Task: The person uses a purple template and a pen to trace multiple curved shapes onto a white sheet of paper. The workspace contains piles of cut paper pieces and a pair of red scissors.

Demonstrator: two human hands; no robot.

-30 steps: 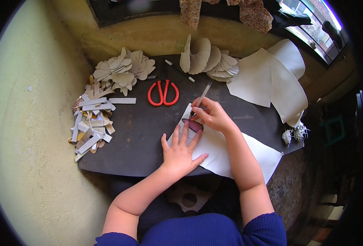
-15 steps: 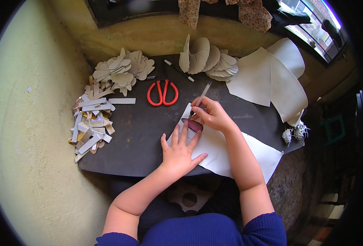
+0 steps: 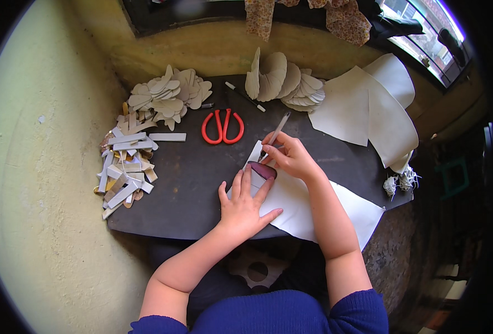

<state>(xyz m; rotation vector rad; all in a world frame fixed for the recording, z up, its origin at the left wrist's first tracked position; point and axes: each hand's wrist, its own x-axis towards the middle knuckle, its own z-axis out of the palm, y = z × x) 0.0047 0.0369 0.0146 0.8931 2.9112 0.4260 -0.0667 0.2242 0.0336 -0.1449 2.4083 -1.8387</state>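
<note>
My left hand lies with its fingers spread over a white sheet. Two of its fingertips press on a small dark maroon template with a rounded end, which rests on the sheet. In my right hand is a slim clear pen, pinched between thumb and fingers and tilted up to the right. Its tip is down by the template's far edge, partly hidden by my fingers. Faint lines show on the sheet near my left fingers.
Red-handled scissors lie beyond my hands, near a white-capped pen. At the left are cut strips and a heap of sole-shaped pieces. Stacked rounded pieces stand at the back. Large pale sheets cover the right side by the thread clumps.
My right hand and the pen have shifted slightly along the template's far edge. My left fingers have drawn back a little, so more of the template shows.
</note>
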